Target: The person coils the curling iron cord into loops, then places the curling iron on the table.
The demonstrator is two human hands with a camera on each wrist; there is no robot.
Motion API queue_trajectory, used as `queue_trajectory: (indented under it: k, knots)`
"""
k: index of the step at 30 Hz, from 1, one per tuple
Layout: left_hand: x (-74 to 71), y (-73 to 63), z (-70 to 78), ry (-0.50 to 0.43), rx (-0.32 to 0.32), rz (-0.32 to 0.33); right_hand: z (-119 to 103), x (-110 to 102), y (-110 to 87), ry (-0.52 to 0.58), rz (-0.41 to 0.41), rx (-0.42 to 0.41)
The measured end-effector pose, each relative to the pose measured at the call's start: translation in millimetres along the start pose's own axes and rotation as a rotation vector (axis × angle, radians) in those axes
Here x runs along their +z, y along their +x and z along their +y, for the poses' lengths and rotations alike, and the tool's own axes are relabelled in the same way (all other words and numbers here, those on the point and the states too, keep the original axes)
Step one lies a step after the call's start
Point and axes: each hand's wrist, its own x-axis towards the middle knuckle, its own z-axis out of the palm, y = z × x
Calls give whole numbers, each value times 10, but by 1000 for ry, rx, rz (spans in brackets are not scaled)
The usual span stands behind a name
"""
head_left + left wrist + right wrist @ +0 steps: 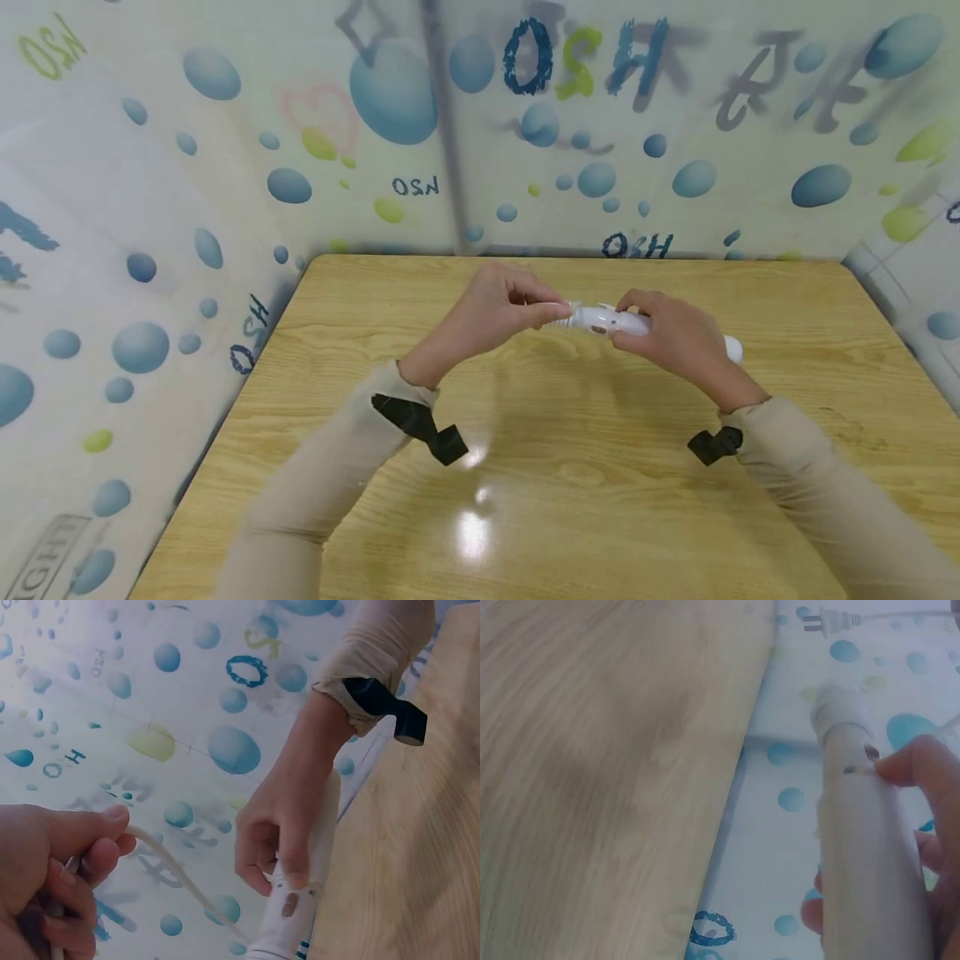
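A white, tube-shaped electric appliance point(597, 318) with a small brown button is held above the table; its exact kind is unclear. My right hand point(678, 337) grips its body, thumb and fingers around the tube, as the right wrist view also shows. To the left, my left hand point(491, 310) pinches the white power cord point(184, 874) between thumb and fingers, close to the appliance's end. More cord passes through the curled fingers of that hand in the left wrist view. A two-pin plug point(831, 622) on the cord hangs in the right wrist view.
A wood-grain table point(570, 500) lies beneath both hands. Behind and to the left, walls point(337, 167) covered with blue and green bubble prints and lettering meet its edges. Black straps point(420, 425) circle both sleeved wrists.
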Motion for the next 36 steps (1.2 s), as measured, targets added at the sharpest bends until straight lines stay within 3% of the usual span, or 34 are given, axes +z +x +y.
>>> queue_trajectory:
  k: [5, 9, 15, 22, 31, 36]
  knots:
    - [102, -98, -43, -44, -20, 77, 77, -121, 21, 37, 139, 80]
    - [176, -138, -106, -106, 7, 128, 137, -244, 14, 83, 240, 138]
    - [286, -182, -214, -213, 30, 116, 141, -391, -42, 214, 306, 168]
    - [315, -194, -368, -295, -48, 115, 58, -542, -124, 403, 392, 126]
    - [325, -120, -640, -426, -64, 80, -87, -633, -199, 605, 356, 78]
    - [280, -149, -781, -516, -87, 57, -107, -647, -208, 672, 352, 57]
